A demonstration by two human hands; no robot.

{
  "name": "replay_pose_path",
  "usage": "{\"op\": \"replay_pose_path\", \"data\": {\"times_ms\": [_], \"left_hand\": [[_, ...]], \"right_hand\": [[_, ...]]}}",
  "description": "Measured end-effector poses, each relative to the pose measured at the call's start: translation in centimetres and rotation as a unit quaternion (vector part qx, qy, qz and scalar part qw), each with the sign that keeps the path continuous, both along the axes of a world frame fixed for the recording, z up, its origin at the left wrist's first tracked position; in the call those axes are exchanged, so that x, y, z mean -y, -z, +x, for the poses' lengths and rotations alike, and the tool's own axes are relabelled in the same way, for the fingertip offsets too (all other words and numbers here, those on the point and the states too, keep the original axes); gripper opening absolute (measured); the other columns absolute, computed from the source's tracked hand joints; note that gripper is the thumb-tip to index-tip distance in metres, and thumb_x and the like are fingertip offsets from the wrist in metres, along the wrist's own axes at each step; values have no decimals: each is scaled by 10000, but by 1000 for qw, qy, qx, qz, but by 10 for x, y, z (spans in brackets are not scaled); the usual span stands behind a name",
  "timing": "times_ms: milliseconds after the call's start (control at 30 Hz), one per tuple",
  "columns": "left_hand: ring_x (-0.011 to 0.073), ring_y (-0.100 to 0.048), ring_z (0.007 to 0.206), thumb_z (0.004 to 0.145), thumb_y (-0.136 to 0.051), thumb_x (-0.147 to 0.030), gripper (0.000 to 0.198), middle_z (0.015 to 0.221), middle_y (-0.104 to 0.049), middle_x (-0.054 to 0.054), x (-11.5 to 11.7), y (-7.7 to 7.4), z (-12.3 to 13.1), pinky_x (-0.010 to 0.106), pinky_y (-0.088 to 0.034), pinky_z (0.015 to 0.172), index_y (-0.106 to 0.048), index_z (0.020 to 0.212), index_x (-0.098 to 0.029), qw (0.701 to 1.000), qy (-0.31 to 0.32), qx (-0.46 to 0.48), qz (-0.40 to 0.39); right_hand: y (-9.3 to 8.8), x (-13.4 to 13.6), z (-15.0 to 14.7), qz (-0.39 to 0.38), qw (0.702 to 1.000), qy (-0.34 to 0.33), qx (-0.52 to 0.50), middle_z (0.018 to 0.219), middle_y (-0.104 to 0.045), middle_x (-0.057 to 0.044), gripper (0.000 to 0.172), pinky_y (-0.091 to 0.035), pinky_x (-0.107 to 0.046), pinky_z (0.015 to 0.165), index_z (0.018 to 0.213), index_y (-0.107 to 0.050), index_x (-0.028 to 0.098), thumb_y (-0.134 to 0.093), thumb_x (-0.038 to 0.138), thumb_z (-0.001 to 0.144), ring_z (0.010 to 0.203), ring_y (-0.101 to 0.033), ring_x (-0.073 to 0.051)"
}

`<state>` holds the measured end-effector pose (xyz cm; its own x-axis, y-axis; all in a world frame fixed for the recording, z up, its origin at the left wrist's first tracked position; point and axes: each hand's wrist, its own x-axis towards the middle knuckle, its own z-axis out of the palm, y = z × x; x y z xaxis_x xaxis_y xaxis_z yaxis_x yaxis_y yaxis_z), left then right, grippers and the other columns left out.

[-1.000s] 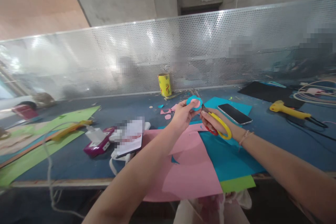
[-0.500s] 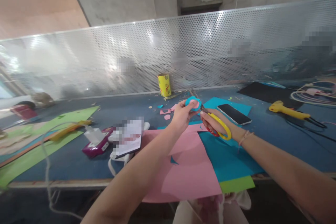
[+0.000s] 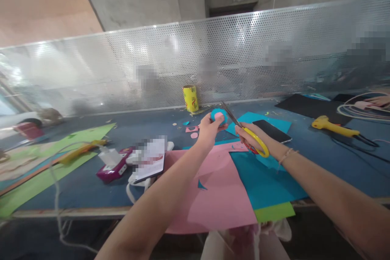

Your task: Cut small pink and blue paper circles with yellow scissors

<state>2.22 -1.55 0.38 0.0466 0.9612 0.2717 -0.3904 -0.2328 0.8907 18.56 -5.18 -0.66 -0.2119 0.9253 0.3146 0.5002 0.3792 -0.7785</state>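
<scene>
Between the fingers and thumb of my left hand (image 3: 210, 130) is a small blue piece (image 3: 218, 111) with a pink round centre, held above the table. My right hand (image 3: 248, 133) is closed on scissors (image 3: 260, 143) with yellow and red handles. Their blades point up and to the left, just right of the blue piece and apart from it. Beneath my hands lie a large pink sheet (image 3: 213, 195) and a blue sheet (image 3: 268, 183). A small blue scrap (image 3: 201, 185) rests on the pink sheet.
A black phone (image 3: 271, 131) lies right of my right hand, with a yellow glue gun (image 3: 335, 126) farther right. A yellow roll (image 3: 191, 98) stands by the perforated screen. Left are a tablet-like device (image 3: 151, 160), a purple power strip (image 3: 112, 171) and green sheets (image 3: 82, 136). Another person's hand (image 3: 379, 100) shows far right.
The blue piece and my left hand have shifted slightly left. The scissors have moved off the piece, and more of their blades shows. Another person's hand has appeared at the right edge.
</scene>
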Motion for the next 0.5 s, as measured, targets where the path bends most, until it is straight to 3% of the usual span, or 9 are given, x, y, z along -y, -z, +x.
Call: {"op": "replay_pose_path", "data": {"times_ms": [133,500], "left_hand": [[89,-568,534,617,-763,-268,262,637,-569,-39,0,1,0,293,-556,655,-559,742,-160,1000,1,-12,10],[94,-552,498,624,-764,-316,262,591,-570,-34,2,-2,-2,262,-507,583,-569,716,-167,999,-31,-8,29]], "right_hand": [[-1,2,1,-25,999,-22,-15,446,-435,64,487,-345,-243,412,683,-451,229,-465,677,874,364,-385,-91],[-5,11,-6,-94,994,-38,-50,460,-427,81,469,-315,-216,363,726,-462,219,-525,670,835,346,-358,-69]]}}
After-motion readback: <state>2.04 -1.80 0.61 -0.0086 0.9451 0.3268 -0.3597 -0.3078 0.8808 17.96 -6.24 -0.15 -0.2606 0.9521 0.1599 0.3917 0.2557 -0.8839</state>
